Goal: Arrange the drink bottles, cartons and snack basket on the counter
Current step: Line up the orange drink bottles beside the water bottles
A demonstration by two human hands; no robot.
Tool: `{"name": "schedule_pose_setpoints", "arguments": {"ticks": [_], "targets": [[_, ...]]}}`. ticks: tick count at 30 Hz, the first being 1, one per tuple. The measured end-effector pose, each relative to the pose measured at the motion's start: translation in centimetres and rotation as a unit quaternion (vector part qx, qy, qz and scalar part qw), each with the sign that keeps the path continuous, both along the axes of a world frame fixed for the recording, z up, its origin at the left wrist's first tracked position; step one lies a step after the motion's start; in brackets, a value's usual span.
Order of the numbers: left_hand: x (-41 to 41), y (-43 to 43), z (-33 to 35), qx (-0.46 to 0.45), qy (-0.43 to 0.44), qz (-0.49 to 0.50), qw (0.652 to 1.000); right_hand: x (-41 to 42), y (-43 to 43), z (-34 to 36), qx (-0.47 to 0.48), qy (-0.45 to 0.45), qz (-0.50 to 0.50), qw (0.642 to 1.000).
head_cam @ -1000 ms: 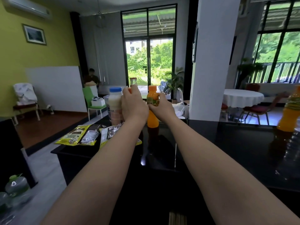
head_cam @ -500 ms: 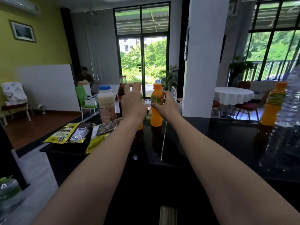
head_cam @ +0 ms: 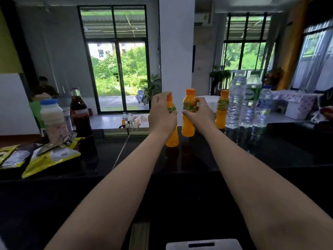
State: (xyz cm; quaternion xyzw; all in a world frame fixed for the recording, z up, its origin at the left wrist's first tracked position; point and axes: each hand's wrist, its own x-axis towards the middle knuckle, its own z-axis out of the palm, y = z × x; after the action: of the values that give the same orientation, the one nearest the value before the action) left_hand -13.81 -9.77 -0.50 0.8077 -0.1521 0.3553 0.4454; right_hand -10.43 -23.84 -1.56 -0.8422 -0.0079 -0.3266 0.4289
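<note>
Orange-drink bottles (head_cam: 188, 127) held by left hand (head_cam: 162, 117), right hand (head_cam: 198, 113).

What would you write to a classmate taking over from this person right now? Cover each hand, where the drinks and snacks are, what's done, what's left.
Left hand: grips the first juice bottle near its neck.
Right hand: grips the second juice bottle.
Both are upright over the counter; lifted or resting, unclear.
Done: third juice bottle stands beside three water bottles at right.
Left: probably set these two beside it; dark soda bottle, milk bottle, snack packets wait at left. No basket or cartons visible.
</note>
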Motion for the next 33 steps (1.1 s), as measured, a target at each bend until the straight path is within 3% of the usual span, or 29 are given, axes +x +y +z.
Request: {"name": "schedule_pose_setpoints", "arguments": {"ticks": [13,27,33], "targets": [[-0.8,-14.2,-1.3,0.022,-0.027,-0.046,0.998,-1.7,-14.1,-1.6,0.002,0.017,-0.057,0.998],[0.7,-13.9,-2.7,0.089,-0.010,-0.048,0.995,0.1,-14.4,-3.4,0.013,0.001,-0.049,0.999],[0.6,-14.1,-2.5,0.096,-0.003,-0.060,0.994,0.7,-14.7,-2.8,0.010,0.037,-0.089,0.995]]}}
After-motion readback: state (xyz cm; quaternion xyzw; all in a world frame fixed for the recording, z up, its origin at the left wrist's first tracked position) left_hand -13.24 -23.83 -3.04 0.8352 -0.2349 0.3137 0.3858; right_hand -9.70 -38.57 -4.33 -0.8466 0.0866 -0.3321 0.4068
